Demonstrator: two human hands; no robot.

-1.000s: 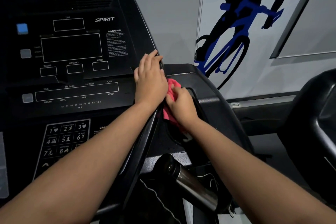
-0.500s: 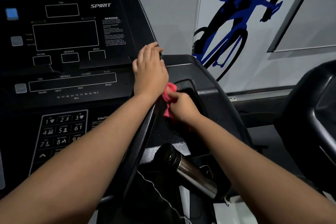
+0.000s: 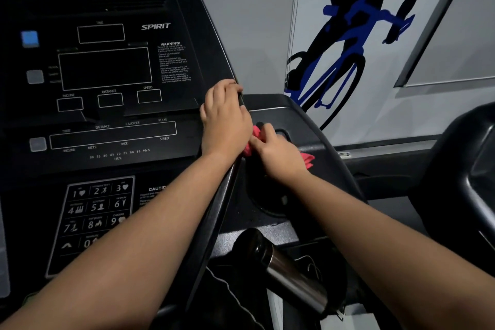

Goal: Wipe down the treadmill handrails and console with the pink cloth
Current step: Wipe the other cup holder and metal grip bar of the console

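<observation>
The black treadmill console (image 3: 107, 126) fills the left of the view, its displays dark. My left hand (image 3: 225, 118) grips the console's right edge, fingers curled over the rim. My right hand (image 3: 278, 153) holds the bunched pink cloth (image 3: 308, 161) and presses it onto the black side tray (image 3: 316, 126) just right of the console, at the rim of a round cup holder (image 3: 267, 201). Most of the cloth is hidden under my right hand; pink shows at the fingers and behind the wrist.
A handrail with a steel grip (image 3: 292, 276) juts out below the tray. Another black machine (image 3: 466, 177) stands at the right. A wall mural of a blue bicycle (image 3: 345, 56) is behind. A number keypad (image 3: 93, 211) sits low on the console.
My right hand has slid the pink cloth a little along the tray, and a fold of cloth now trails out behind the wrist. My left hand keeps its grip on the console edge.
</observation>
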